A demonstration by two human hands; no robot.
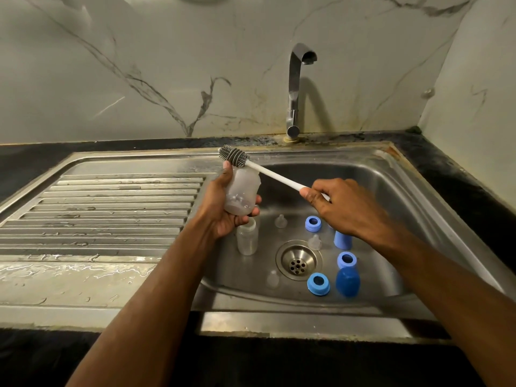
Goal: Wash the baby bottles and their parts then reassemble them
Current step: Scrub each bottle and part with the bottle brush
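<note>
Bottle [242, 192] at frame centre — light, wet, likely slippery — sits clasped around its body by left hand [223, 212]; right hand [344, 206] grips brush [234, 156] handle.

The end of the white plastic brush handle [282, 178] is hidden inside the right hand [343, 208]; both forearms are cut off by the lower edge.

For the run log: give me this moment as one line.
left hand grips bottle | right hand holds brush, head outside bottle | second bottle and blue rings lie in sink | tap off
</note>
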